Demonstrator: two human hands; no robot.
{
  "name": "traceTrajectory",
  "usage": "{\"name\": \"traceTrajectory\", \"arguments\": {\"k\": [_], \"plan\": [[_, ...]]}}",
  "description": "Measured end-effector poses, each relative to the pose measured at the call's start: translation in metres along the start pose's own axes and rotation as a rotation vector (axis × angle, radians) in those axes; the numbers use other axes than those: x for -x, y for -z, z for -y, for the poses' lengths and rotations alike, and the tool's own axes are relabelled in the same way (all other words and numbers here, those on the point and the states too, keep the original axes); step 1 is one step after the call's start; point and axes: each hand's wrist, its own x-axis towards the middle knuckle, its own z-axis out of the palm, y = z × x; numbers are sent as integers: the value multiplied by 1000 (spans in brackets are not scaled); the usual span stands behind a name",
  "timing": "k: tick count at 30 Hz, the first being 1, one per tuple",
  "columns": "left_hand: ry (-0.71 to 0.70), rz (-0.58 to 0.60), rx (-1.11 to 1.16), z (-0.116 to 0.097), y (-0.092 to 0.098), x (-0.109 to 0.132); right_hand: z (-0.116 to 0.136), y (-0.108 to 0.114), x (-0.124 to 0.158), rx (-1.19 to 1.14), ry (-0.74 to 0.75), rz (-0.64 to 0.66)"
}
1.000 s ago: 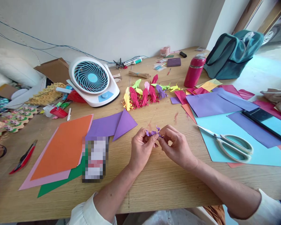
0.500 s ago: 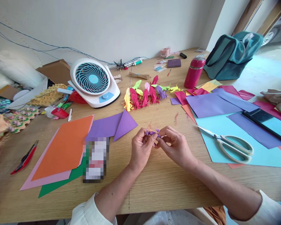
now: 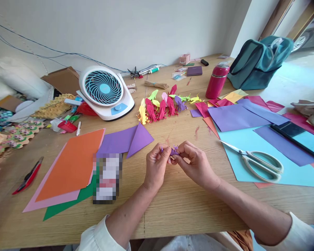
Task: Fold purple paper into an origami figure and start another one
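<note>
A small folded purple paper piece (image 3: 174, 151) is held between both hands above the wooden table, with thin curled ends showing. My left hand (image 3: 157, 165) pinches its left side between thumb and fingers. On its right side, my right hand (image 3: 196, 162) grips it with thumb and forefinger. The fingertips hide part of the paper. Beyond the hands lies a row of folded paper figures (image 3: 162, 108) in red, yellow, green, pink and purple. Purple sheets (image 3: 120, 140), one folded to a triangle, lie to the left of my left hand.
White-handled scissors (image 3: 261, 164) rest on a light blue sheet (image 3: 240, 170) at right. A fan (image 3: 104, 89), a red bottle (image 3: 217, 82) and a teal bag (image 3: 259, 66) stand farther back. Orange paper (image 3: 73, 164) and red-handled pruners (image 3: 28, 177) lie left.
My left hand has shifted slightly left, and its fingers have moved on the purple piece. More of the paper shows between the hands.
</note>
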Motion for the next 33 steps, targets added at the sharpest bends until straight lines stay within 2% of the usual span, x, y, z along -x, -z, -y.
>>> {"name": "traceTrajectory", "arguments": {"k": [5, 10, 13, 16, 19, 23, 29, 31, 33], "plan": [[30, 2, 14, 0, 1, -2, -5, 0, -1, 22, -41, 10], [59, 46, 69, -1, 0, -6, -15, 0, -2, -89, -208, -11], [16, -54, -32, -2, -2, -5, -18, 1, -4, -139, -267, -68], [-122, -101, -245, -3, -4, -1, -16, 3, -6, -69, -215, -158], [-179, 9, -333, -3, -6, 4, -12, 4, -7, 48, -131, -212], [-126, 29, -262, 0, -7, 5, -8, 2, -4, 73, -74, -179], [-13, -109, -74, 9, 2, -9, 1, 1, 2, 24, 30, 10], [13, -128, -84, 9, 5, -13, 3, 4, 1, 72, 36, -9], [38, -108, -118, 7, 7, -14, 3, 8, -2, 119, 7, -89]]}}
